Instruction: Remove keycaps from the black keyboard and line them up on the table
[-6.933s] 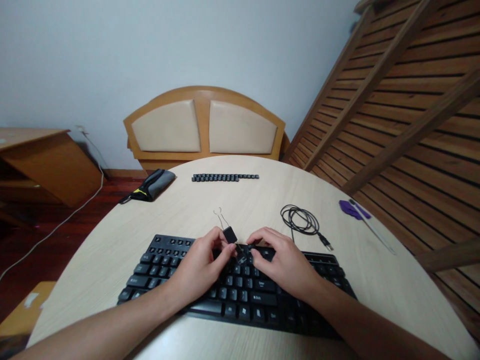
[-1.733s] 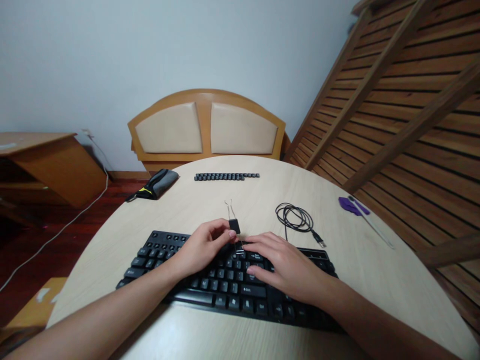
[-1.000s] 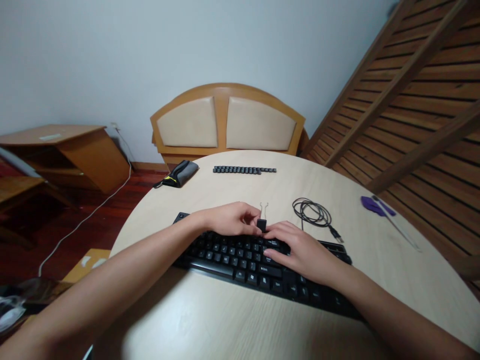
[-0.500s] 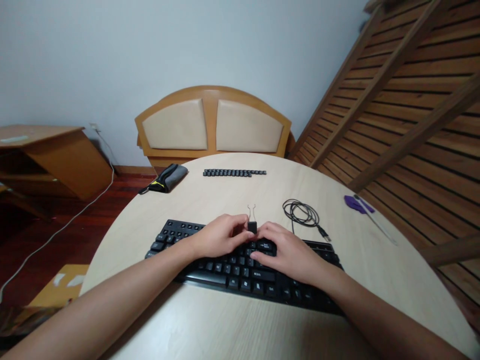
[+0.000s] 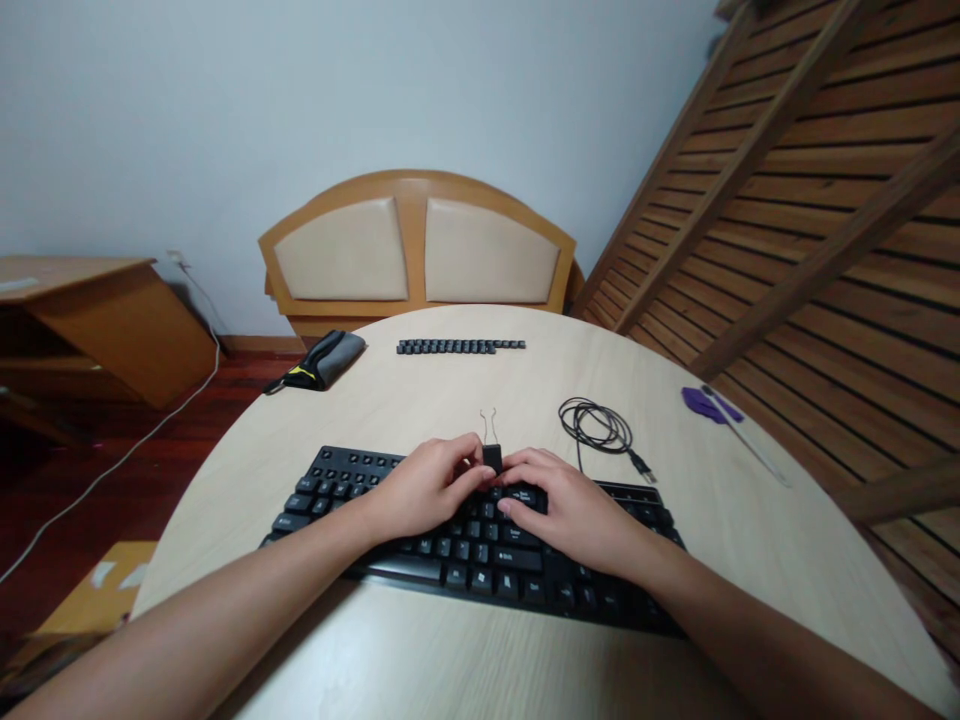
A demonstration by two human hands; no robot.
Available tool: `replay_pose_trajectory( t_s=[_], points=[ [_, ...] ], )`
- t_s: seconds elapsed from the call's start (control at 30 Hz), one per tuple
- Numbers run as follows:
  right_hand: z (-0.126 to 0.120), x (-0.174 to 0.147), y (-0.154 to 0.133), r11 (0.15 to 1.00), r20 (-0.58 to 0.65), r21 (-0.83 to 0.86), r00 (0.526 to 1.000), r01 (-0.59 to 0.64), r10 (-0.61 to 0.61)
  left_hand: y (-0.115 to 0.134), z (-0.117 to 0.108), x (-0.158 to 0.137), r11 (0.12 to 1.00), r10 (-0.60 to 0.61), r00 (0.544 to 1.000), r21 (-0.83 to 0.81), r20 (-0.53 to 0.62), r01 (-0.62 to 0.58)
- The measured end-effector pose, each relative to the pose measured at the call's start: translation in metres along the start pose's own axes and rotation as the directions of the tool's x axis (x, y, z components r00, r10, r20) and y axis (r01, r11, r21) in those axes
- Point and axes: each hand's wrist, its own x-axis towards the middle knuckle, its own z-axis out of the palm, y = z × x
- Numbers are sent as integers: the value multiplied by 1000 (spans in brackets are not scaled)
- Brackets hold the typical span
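Note:
My left hand (image 5: 431,485) is closed, thumb and fingers pinching the black handle of a wire keycap puller (image 5: 491,458). The puller's two thin wires stick up, away from the keys. Below both hands lies a black keyboard (image 5: 480,556), with bare switches where caps are off in its upper left rows. My right hand (image 5: 566,505) rests over the keyboard's right part, fingers stretched toward the puller and thumb apart. Its fingertips are at the puller's side; whether they touch it I cannot tell.
Removed keycaps (image 5: 457,346) stand in rows at the table's far side. A coiled USB cable (image 5: 600,428) lies behind the keyboard. A dark pouch (image 5: 324,360) sits at the left edge, and a purple cloth (image 5: 701,404) with a thin brush (image 5: 742,432) at the right.
The view has shifted slightly, so everything appears a little further left. Both hands keep nearly the same pose, with the keycap puller still in the left.

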Motion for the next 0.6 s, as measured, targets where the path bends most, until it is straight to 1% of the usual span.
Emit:
replay_pose_trajectory(
  t_s=[0.27,0.5,0.6],
  points=[
    [3,0,3,1000,-20,4,1000,-16,16,4,4,-4,996,-48,997,70,-55,52],
    [3,1,4,1000,-32,17,999,-24,25,5,9,-5,998,-67,993,9,-93,68],
    [4,2,4,999,-27,7,999,-31,31,5,9,-4,996,-84,993,-21,-86,83]
  ],
)
